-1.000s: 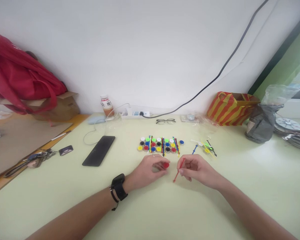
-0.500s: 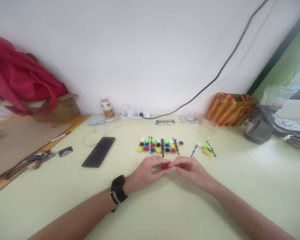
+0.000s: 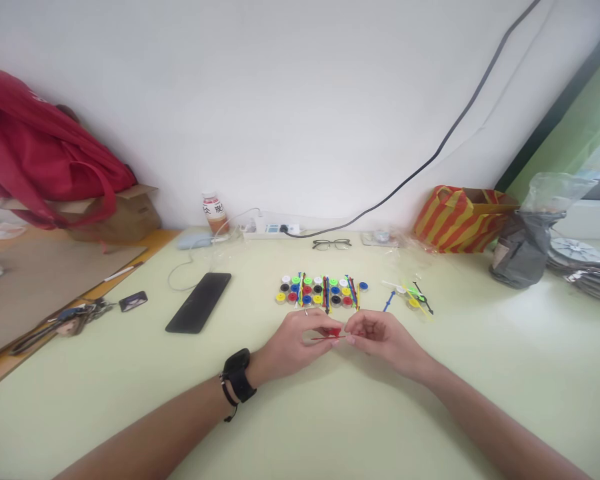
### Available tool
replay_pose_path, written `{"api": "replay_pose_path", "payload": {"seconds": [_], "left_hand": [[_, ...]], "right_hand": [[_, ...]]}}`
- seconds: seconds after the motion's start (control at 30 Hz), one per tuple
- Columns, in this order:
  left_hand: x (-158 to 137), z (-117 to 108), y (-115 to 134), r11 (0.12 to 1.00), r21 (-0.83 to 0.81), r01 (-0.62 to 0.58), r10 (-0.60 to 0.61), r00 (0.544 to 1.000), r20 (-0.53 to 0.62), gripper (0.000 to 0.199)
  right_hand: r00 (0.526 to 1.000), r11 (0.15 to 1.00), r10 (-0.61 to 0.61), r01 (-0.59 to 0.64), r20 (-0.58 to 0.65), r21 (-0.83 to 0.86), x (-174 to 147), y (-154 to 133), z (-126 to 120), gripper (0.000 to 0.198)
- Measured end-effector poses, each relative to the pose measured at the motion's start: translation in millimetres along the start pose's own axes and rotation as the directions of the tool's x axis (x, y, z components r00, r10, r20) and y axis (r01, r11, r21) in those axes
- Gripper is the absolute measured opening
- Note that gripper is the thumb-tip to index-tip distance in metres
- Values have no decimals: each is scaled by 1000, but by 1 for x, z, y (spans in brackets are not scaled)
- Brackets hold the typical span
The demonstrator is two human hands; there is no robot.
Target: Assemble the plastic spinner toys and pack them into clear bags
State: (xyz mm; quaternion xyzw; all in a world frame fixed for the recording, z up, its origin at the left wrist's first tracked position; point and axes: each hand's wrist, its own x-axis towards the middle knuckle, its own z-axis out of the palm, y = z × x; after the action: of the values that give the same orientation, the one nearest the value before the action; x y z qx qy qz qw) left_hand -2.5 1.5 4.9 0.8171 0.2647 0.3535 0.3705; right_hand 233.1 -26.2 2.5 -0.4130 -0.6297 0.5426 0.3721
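Note:
Above the front of the table, my left hand (image 3: 300, 337) pinches a small red plastic piece (image 3: 335, 332) between thumb and fingers. A thin red plastic arrow (image 3: 323, 338) runs level across the piece. From the other side, my right hand (image 3: 385, 340) has thumb and forefinger at the arrow's right end, its other fingers curled; that end is mostly hidden. Just beyond the hands lie rows of small round coloured discs (image 3: 318, 290) on clear bases, with bundles of coloured plastic arrows (image 3: 326, 293) between them.
Right of the rows lie a blue arrow (image 3: 389, 301) and a loose cluster with a yellow disc (image 3: 413, 303). A black phone (image 3: 199, 303) rests at left. Glasses (image 3: 331, 245), a power strip (image 3: 273, 230), a bottle (image 3: 215, 213) and a striped bag (image 3: 463, 220) line the wall.
My right fingertips have drawn slightly back from the left ones, so more of the red piece and its arrow shows. The view has shifted a little.

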Motion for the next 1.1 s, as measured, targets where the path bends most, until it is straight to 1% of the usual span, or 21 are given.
{"api": "replay_pose_path", "payload": {"seconds": [0.13,0.23,0.37,0.8,0.9,1.0,1.1], "left_hand": [[-1,1,-1,997,40,-59,60,998,-19,19],[-3,1,-3,996,44,-81,82,996,-17,22],[-3,-1,-5,997,45,-65,66,998,-20,21],[-1,-8,5,999,40,-17,12,993,120,16],[-2,-7,5,999,43,-14,9,993,116,16],[-2,-4,7,999,-5,-36,36,994,103,22],[-2,0,8,994,-112,-17,30,993,111,19]], "right_hand": [[1000,1000,15,-15,-4,10,1,0,-1,28],[1000,1000,-2,2,1,2,1,0,-2,27],[999,999,-34,35,-11,10,-1,0,-5,25],[999,999,-32,33,31,-24,-4,-1,-4,27],[999,999,-35,36,18,-24,-3,-1,-4,27],[999,999,-52,52,-7,-4,-2,0,-6,26],[998,998,-58,58,-23,0,-1,1,-6,27]]}}
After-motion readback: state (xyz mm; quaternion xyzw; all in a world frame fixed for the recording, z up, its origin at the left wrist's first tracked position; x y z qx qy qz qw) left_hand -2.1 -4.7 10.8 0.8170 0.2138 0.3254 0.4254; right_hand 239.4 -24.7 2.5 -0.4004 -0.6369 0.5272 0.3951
